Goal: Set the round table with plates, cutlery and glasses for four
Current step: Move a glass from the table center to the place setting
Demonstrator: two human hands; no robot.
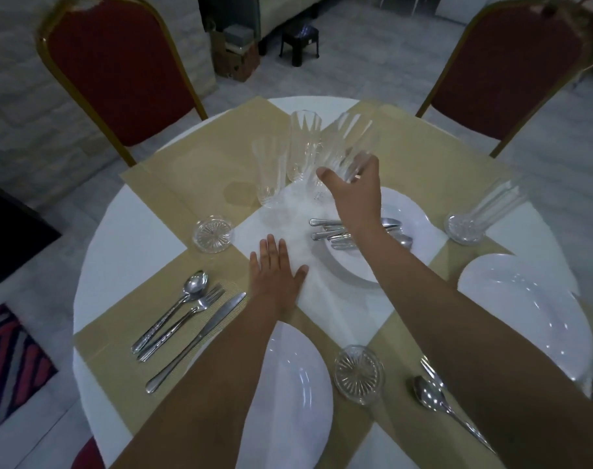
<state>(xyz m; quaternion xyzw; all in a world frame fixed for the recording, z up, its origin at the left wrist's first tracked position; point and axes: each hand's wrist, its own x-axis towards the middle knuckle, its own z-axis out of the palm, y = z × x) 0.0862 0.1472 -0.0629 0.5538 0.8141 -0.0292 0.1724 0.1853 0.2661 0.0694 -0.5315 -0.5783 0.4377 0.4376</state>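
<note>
My right hand (pixel 354 192) grips a tall cut-glass tumbler (pixel 347 143) near the middle of the round white table (pixel 129 225); the glass is tilted and blurred. Two more tall glasses (pixel 271 170) stand just left of it. My left hand (pixel 276 269) rests flat, fingers straight, on the white cloth at the centre. A white plate (pixel 406 211) under my right wrist carries loose cutlery (pixel 328 231). A fourth glass (pixel 488 208) stands on a coaster at the right. Near me lie a plate (pixel 295 394) and a spoon, fork and knife (pixel 186 316).
Beige placemats (pixel 193 177) cross the table. Empty glass coasters sit at left (pixel 213 234) and near me (pixel 358 373). Another plate (pixel 531 313) and a spoon (pixel 433 397) lie at the right. Two red chairs (pixel 119 72) stand at the far side.
</note>
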